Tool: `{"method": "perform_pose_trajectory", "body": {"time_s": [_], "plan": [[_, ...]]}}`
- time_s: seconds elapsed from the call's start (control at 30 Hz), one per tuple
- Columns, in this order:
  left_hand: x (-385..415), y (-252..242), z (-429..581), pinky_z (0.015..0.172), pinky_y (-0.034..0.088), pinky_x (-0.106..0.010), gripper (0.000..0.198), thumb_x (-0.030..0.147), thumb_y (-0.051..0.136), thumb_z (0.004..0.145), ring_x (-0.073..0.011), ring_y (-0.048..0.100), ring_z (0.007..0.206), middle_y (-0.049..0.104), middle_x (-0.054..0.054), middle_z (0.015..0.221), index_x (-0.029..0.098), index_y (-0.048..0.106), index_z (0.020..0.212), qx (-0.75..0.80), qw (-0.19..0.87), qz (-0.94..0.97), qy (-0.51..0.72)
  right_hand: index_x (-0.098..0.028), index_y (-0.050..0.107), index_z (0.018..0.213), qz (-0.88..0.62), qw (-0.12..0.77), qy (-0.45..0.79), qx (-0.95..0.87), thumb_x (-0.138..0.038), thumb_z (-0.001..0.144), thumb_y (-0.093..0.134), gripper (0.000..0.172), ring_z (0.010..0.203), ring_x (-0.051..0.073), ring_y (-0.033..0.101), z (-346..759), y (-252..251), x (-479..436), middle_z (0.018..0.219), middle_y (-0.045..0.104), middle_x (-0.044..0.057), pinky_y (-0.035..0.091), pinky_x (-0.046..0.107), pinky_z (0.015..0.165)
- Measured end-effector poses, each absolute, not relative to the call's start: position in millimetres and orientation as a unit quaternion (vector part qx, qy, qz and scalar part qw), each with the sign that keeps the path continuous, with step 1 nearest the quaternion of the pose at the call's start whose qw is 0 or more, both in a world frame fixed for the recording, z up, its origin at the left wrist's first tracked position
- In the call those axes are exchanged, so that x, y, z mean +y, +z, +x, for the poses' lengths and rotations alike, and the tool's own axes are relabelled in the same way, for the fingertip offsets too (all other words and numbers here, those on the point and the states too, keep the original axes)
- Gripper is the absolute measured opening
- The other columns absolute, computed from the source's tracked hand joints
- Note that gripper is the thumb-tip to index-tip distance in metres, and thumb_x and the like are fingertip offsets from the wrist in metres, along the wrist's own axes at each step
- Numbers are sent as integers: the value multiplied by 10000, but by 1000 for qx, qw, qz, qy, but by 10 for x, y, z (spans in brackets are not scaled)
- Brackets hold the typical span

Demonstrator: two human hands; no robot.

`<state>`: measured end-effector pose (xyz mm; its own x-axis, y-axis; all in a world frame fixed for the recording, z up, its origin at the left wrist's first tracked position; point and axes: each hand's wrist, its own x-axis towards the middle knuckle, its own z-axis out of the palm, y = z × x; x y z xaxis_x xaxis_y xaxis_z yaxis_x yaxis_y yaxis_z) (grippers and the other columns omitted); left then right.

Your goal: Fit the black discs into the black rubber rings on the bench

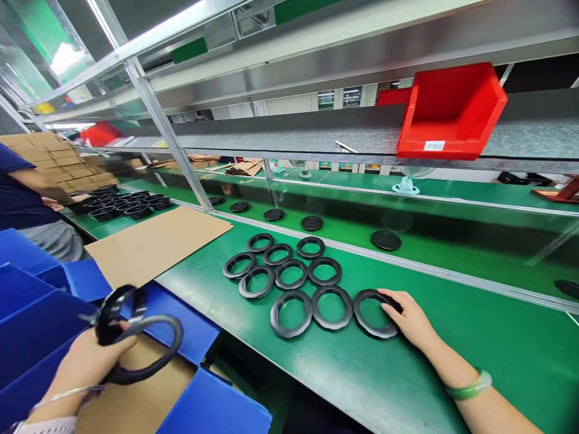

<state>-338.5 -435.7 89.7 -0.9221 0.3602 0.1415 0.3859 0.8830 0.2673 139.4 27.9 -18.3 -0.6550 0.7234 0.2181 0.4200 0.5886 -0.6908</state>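
**Left hand (85, 361) loaded over the blue box (31, 343), right hand (409, 316) on a ring**

Closest to you, your left hand has its fingers closed around two black pieces: the front held ring (177, 337), tilted, and the rear held ring (105, 316) (blur hides how they meet). Both hang above brown cardboard (158, 392) between the box's flaps.

Your right hand pinches the right-hand ring (359, 313) by its right rim, thumb toward the opening and fingers over the outer edge. That ring lies flat on the green table (420, 386); being round, it offers no long axis to line up with.

What matters most is the sideways relation: the ring's body extends left from your right grip, toward your left hand, while your right hand is plainly the nearer one. Directly left is the neighbouring ring (348, 307), so close that you cannot tell whether the rims touch. Eight more rings sit flat beyond it, bunched to the left and farther back.

Green surface spreads between the front rings and the table's near edge, which slants down past the box flaps. Behind the rings, a metal rail (389, 260) bounds your reach, with black discs (386, 240) past it. To the far left, a cardboard sheet (167, 241) covers the tabletop near another person's dark sleeve (13, 154).
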Motion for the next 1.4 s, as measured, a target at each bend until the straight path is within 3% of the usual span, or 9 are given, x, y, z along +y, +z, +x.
{"method": "perform_pose_trajectory", "body": {"time_s": [0.23,0.53,0.77,0.87,0.97,1.07,1.2,1.3,1.4], "plan": [[-2600,1366,-2530,1063,452,-390,412,368,564,596,-328,561,1203,550,-126,1293,192,659,957,-876,51,-460,-133,-246,665,1266,-313,242,340,-853,-435,891,543,437,1139,297,586,1403,-179,313,1183,687,86,459,508,1032],[-1114,1013,-1614,843,553,-396,432,235,701,591,-282,696,872,548,-132,1236,184,723,1020,-779,-69,-623,-17,-211,652,1280,-282,254,347,-858,-312,890,563,413,1152,282,573,1413,-145,294,1203,678,99,439,485,1062],[-993,733,-1514,1030,453,-590,843,348,803,572,-510,490,1296,274,-207,1607,233,574,1376,-793,-107,-599,-21,-230,539,1413,-276,241,293,-883,-466,969,509,503,1349,299,443,1372,-157,237,1421,553,106,344,519,1154],[-1127,734,-1454,1083,423,-573,959,435,833,602,-485,438,1364,168,-166,1663,283,465,1474,-795,-106,-593,-70,-262,338,1550,-255,211,296,-896,-571,995,404,639,1498,297,224,1387,-185,211,1603,325,84,231,550,1216],[-1472,793,-1468,1167,375,-440,919,568,758,721,-358,344,1465,132,-85,1684,317,376,1519,-799,-77,-579,-143,-243,294,1569,-223,226,305,-898,-606,993,348,684,1521,290,163,1442,-231,228,1630,262,87,184,546,1236],[-2079,780,-1696,1205,318,-351,697,581,548,901,-237,324,1483,292,-44,1637,302,353,1509,-841,-13,-503,-197,-222,412,1512,-261,282,328,-863,-626,974,340,676,1478,297,286,1508,-273,300,1574,377,108,206,546,1233],[-3329,556,-2245,1116,420,-453,516,430,288,1020,-267,527,1317,548,-178,1418,132,403,1425,-942,33,-283,-177,-227,546,1399,-388,284,380,-790,-685,916,383,685,1382,325,450,1554,-273,408,1442,552,101,277,565,1207],[-4385,294,-2470,971,519,-467,358,325,412,1008,-280,650,1114,660,-196,1206,77,568,1215,-986,-38,-128,-100,-274,585,1349,-430,265,385,-772,-728,861,414,688,1342,360,498,1573,-277,439,1376,615,69,340,599,1170],[-5217,22,-2375,924,544,-449,236,287,656,915,-233,681,1000,701,-99,1095,120,647,1083,-986,-151,-65,-29,-331,634,1272,-413,260,337,-805,-731,816,457,632,1286,388,547,1587,-320,447,1329,647,69,414,601,1123]]}}
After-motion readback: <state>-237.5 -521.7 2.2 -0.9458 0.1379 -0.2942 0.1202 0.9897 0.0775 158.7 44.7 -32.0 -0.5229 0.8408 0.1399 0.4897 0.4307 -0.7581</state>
